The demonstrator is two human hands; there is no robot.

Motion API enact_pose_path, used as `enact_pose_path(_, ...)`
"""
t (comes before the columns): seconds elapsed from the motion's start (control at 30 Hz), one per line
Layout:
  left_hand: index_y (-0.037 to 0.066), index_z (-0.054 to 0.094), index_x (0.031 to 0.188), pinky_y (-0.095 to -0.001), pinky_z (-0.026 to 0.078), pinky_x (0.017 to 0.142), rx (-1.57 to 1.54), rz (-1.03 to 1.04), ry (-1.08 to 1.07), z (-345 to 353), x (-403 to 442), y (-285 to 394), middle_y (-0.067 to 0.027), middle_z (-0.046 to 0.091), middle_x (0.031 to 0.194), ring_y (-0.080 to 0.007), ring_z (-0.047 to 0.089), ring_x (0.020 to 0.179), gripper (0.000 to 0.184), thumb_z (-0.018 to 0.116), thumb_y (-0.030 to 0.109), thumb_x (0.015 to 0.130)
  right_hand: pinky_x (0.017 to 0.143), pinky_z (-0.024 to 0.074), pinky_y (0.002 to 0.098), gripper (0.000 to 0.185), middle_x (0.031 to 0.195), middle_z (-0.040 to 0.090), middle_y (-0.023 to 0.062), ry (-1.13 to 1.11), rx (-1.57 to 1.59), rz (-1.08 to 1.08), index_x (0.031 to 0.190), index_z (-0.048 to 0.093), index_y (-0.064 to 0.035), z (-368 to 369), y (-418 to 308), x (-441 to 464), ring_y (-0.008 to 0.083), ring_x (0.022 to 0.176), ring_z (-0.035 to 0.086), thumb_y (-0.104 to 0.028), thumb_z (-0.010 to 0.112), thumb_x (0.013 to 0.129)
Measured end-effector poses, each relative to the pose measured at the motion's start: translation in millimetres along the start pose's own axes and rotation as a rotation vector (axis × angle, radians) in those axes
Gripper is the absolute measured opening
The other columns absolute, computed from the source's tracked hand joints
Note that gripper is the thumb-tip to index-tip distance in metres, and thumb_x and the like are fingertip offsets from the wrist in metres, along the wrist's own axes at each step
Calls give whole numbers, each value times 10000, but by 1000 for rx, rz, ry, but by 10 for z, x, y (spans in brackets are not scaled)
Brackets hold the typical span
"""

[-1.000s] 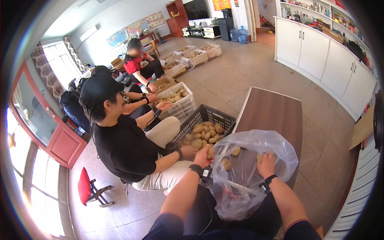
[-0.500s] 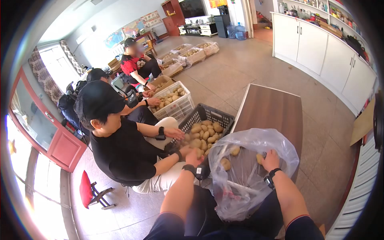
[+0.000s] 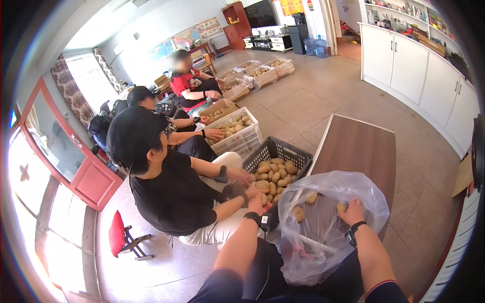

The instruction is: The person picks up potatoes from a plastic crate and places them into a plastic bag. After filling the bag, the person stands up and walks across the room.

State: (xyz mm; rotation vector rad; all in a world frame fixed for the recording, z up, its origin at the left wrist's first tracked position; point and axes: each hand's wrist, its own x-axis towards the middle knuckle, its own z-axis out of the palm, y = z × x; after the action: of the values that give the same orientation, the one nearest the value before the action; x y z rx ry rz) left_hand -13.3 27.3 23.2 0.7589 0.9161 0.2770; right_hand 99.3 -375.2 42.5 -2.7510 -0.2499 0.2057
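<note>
My right hand (image 3: pixel 352 212) reaches into a clear plastic bag (image 3: pixel 371 194), its fingers closed around a potato (image 3: pixel 341 207). Two more potatoes, one nearer (image 3: pixel 298 214) and one farther (image 3: pixel 311 197), lie inside the bag, left of that hand. My left hand (image 3: pixel 258 203) is at the near edge of a black plastic crate (image 3: pixel 308 160) full of potatoes (image 3: pixel 275 175). Its fingers look stretched out, close beneath a co-worker's hand (image 3: pixel 252 191), and the palm is hard to see. The co-worker's hands are around a potato (image 3: pixel 262 185) over the crate.
A brown wooden table (image 3: pixel 353 146) stands beyond the bag. Co-workers sit along the left beside a white crate (image 3: pixel 247 144) and a cardboard box (image 3: pixel 225 104) of potatoes. A red folding stool (image 3: pixel 117 233) is at lower left; white cabinets (image 3: pixel 409 65) line the right.
The view has shifted, so everything sits farther right and lower. The co-worker's hands have come together around a potato near my left hand. My right hand still grips its potato inside the bag.
</note>
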Motion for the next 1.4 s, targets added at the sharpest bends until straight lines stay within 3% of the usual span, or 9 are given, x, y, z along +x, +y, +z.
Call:
enact_pose_path(0.13, 85, 521, 1047, -375, 533, 553, 4, -8, 3, 34, -69, 35, -112, 538, 905, -251, 538, 656, 249, 582, 269, 891, 1003, 411, 458, 916, 1446, 296, 214, -100, -33, -5, 1374, 351, -25, -35, -43, -30, 420, 1233, 424, -365, 796, 649)
enact_pose_path(0.5, 60, 525, 1004, -373, 527, 531, -138, -34, 34, 38, -134, 53, -121, 536, 927, -258, 536, 670, 212, 586, 226, 885, 962, 444, 471, 900, 1386, 337, 198, -55, -43, -82, 1361, 361, -36, -48, -204, -192, 428, 1169, 473, -352, 808, 646)
enact_pose_path(0.87, 50, 539, 1043, -396, 541, 605, -145, 89, -43, -255, 368, -91, -119, 533, 1014, -294, 560, 777, 210, 586, 192, 895, 926, 454, 480, 844, 1398, 341, 179, -1, -94, -117, 1320, 389, -24, 157, -124, -159, 394, 1134, 508, -364, 797, 664)
enact_pose_path(1.0, 23, 533, 1053, -426, 554, 676, -223, 99, -39, -232, 256, -35, -136, 527, 1052, -313, 584, 841, 199, 569, 132, 891, 939, 451, 477, 754, 1455, 274, 219, -53, -48, -150, 1276, 457, -43, 167, -185, -257, 415, 1140, 500, -355, 791, 676)
enact_pose_path(1.1, -25, 440, 1160, -442, 559, 746, 932, 750, -153, -942, 1580, -453, -183, 495, 1116, -358, 582, 960, 283, 523, 99, 919, 944, 455, 463, 631, 1475, 239, 237, -24, -81, -190, 1217, 528, -86, 246, -219, -427, 424, 1141, 496, -325, 785, 692)
enact_pose_path(1.2, 17, 520, 1092, -423, 552, 705, 4, 218, -79, -257, 306, -96, -143, 515, 1095, -305, 605, 898, 213, 540, 108, 901, 919, 465, 468, 489, 1464, 247, 236, 33, -84, -248, 1128, 593, -115, 316, -222, -589, 421, 1133, 493, -279, 773, 704)
enact_pose_path(1.23, 17, 520, 1092, -423, 552, 705, 6, 218, -80, -431, 646, -201, -143, 515, 1095, -305, 605, 898, 213, 540, 108, 901, 905, 469, 476, 429, 1455, 257, 233, 53, -64, -276, 1086, 618, -117, 337, -212, -620, 416, 1138, 486, -255, 765, 708)
enact_pose_path(1.3, 11, 510, 1115, -393, 553, 684, 493, 510, -445, -726, 1194, -359, -131, 524, 1087, -280, 609, 858, 261, 547, 149, 897, 905, 470, 473, 430, 1463, 253, 227, 28, -61, -291, 1088, 619, -113, 375, -196, -651, 416, 1139, 485, -249, 765, 706)
enact_pose_path(1.4, 1, 490, 1195, -358, 553, 654, 158, 139, 33, 112, -43, -60, -123, 530, 1103, -257, 603, 853, 348, 537, 175, 898, 936, 447, 475, 434, 1473, 246, 220, 3, -56, -326, 1095, 616, -114, 427, -146, -648, 423, 1156, 474, -247, 763, 709)
